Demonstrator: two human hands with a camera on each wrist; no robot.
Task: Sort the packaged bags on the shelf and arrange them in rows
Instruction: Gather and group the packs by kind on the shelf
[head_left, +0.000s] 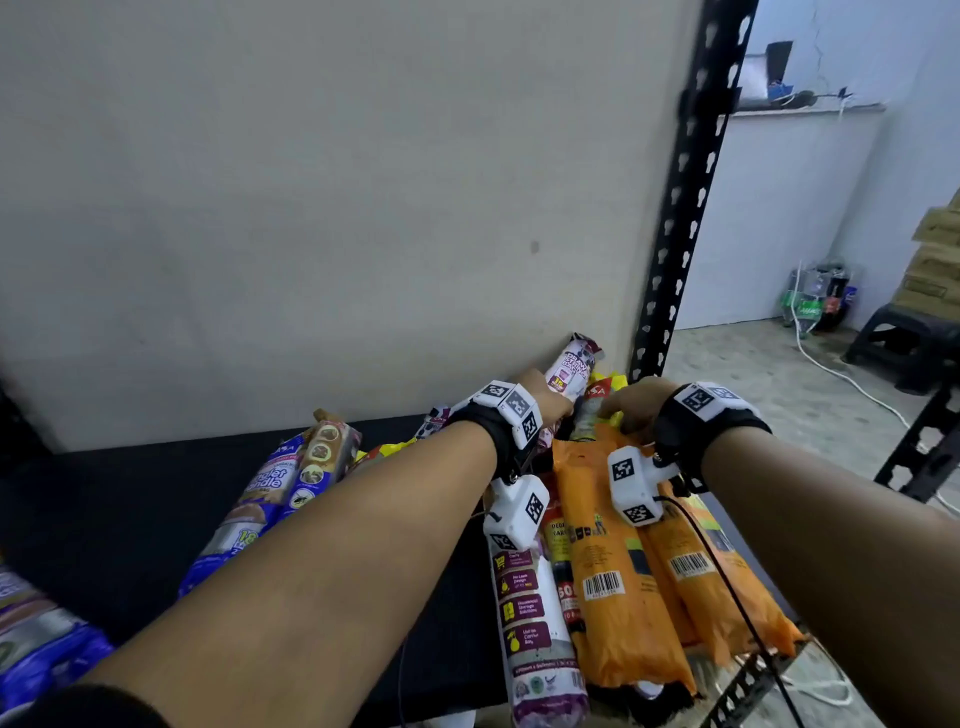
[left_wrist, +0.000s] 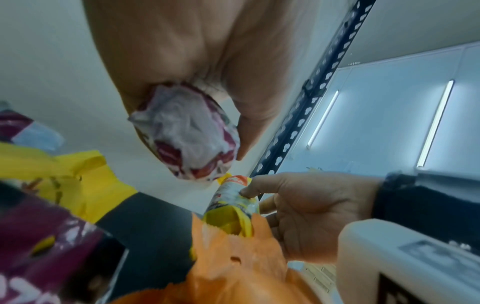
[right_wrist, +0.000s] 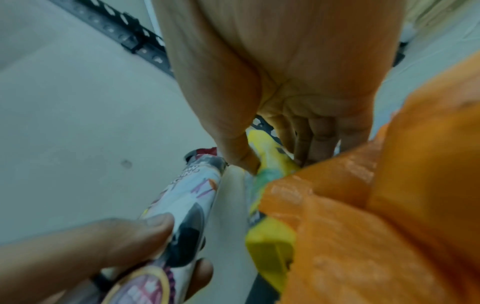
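Packaged bags lie heaped toward the shelf's (head_left: 130, 499) back right corner, by the black upright (head_left: 685, 197). They look light and soft, rolled film in slick wrappers, so a grasp round the middle of a roll seems safer than a pinch at the crimped end. The left hand (head_left: 545, 400) grasps a white-and-maroon roll (head_left: 576, 366), tilted up against the wall. The right hand (head_left: 631, 402) pinches the top of a yellow-and-white pack (left_wrist: 231, 202) standing behind the orange packs (head_left: 618, 571). Blue packs (head_left: 270, 499) lie further left.

Maroon-white roll (head_left: 574, 370) tilted up against wall, above orange packs (head_left: 618, 566) on black shelf (head_left: 104, 499)
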